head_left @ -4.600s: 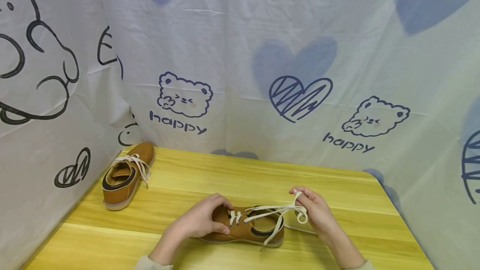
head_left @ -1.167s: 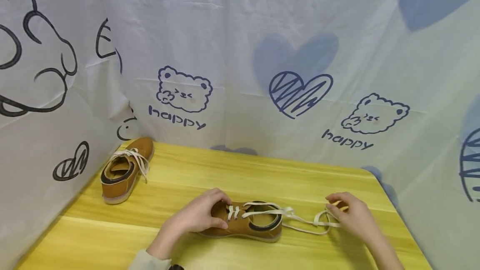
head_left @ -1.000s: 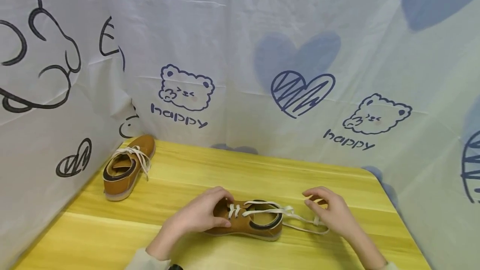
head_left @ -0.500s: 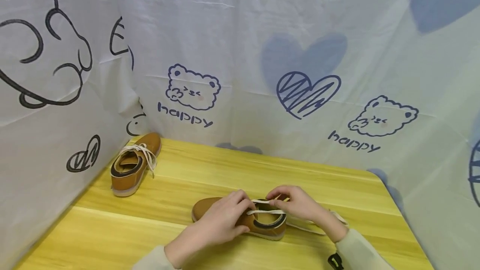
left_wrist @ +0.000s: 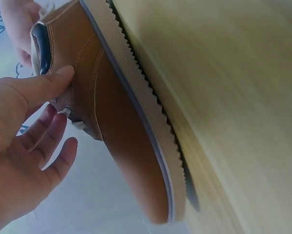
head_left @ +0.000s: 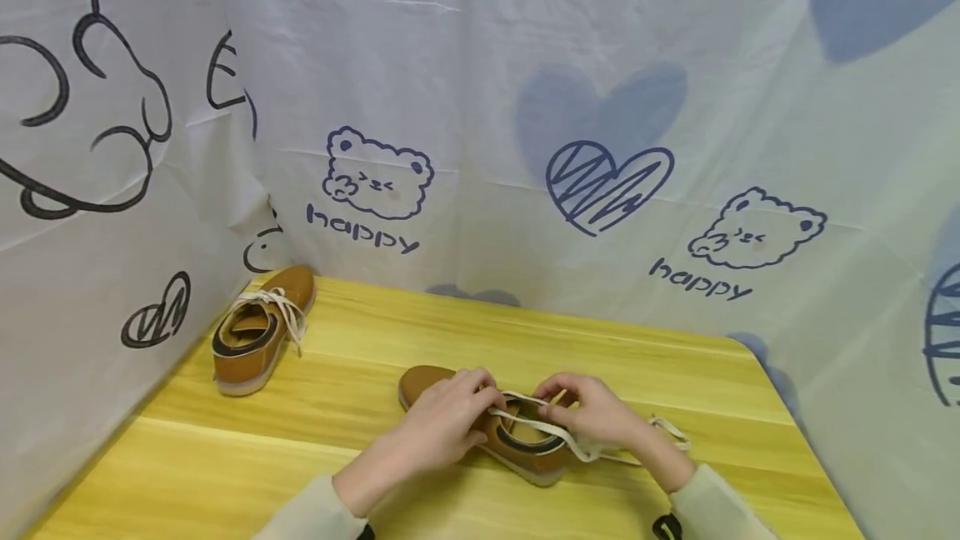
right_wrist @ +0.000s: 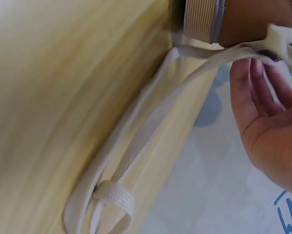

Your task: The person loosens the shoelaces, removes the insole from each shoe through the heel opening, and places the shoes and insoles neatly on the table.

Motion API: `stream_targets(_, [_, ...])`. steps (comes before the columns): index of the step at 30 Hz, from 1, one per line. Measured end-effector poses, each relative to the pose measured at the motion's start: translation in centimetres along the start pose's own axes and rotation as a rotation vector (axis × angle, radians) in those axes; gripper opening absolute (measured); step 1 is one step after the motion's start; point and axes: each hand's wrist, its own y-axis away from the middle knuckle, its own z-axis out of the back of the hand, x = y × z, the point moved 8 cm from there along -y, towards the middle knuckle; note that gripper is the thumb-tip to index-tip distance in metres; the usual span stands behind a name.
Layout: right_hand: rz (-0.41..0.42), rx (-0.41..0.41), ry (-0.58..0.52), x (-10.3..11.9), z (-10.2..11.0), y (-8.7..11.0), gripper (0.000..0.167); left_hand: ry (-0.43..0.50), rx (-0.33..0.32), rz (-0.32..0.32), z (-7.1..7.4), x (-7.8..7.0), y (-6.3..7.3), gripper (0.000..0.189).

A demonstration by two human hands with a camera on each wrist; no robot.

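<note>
A brown lace-up shoe [head_left: 519, 455] lies on the table, toe to the left. My left hand [head_left: 446, 419] holds it at the lacing; in the left wrist view the thumb presses the shoe's side [left_wrist: 121, 112] and the other fingers reach over to the eyelets. White shoelace [head_left: 551, 429] trails across the shoe's opening. My right hand [head_left: 592, 413] pinches one strand of it above the opening, near the heel. In the right wrist view, the lace [right_wrist: 148, 129] runs back over the table to a loop [right_wrist: 114, 195]; the right thumb is hidden there.
A matching brown shoe [head_left: 251, 369], its laces hanging over its side, stands at the table's far left corner. White printed cloth [head_left: 480, 107] hangs behind and at the left of the yellow wooden table [head_left: 360, 357]. The table's right edge slants forward.
My left hand has shifted from the toe end to the lacing. The right hand has moved from the loose lace end leftwards to the opening. The shoe has turned slightly, heel towards me.
</note>
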Motion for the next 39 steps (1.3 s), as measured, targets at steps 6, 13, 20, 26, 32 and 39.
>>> stream_targets(6, [-0.11,-0.061,-0.131,-0.2,-0.8,1.5,0.031,0.002,-0.079,0.029,0.1,0.9,-0.9,0.046])
stream_targets(13, [-0.183,-0.19,-0.216,-0.2,-2.3,2.2,0.043,0.129,-0.138,0.113,0.1,3.0,-1.4,0.039])
stream_targets(20, [-0.172,-0.206,-0.242,1.1,-3.8,2.0,0.046,0.435,-0.101,0.217,-0.2,5.4,-1.1,0.024])
stream_targets(26, [-0.162,-0.211,-0.218,1.8,-4.5,1.3,0.045,0.62,-0.062,0.322,-0.4,6.6,-0.6,0.012])
stream_targets(32, [-0.128,-0.296,-0.064,2.1,-4.4,0.3,0.039,0.734,-0.045,0.378,-0.6,7.1,0.0,0.011])
stream_targets(39, [-0.086,-0.387,0.124,3.0,-3.9,-0.4,0.025,0.727,-0.069,0.389,-0.8,6.7,0.1,0.017])
